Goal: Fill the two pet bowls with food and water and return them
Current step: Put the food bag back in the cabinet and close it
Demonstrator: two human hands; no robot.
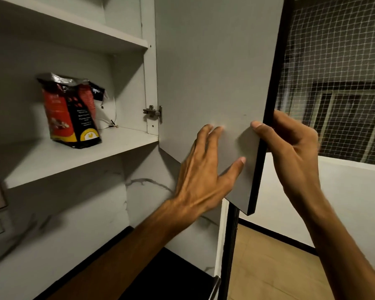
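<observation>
Left hand [206,169] flat on smooth grey door [214,72]; right hand [290,146] pinching its dark edge.

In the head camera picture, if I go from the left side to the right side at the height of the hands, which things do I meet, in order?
Pet food bag on the lower shelf → door hinge → left hand flat on the inside of the open cabinet door → right hand gripping the door's edge → netted window.
</observation>
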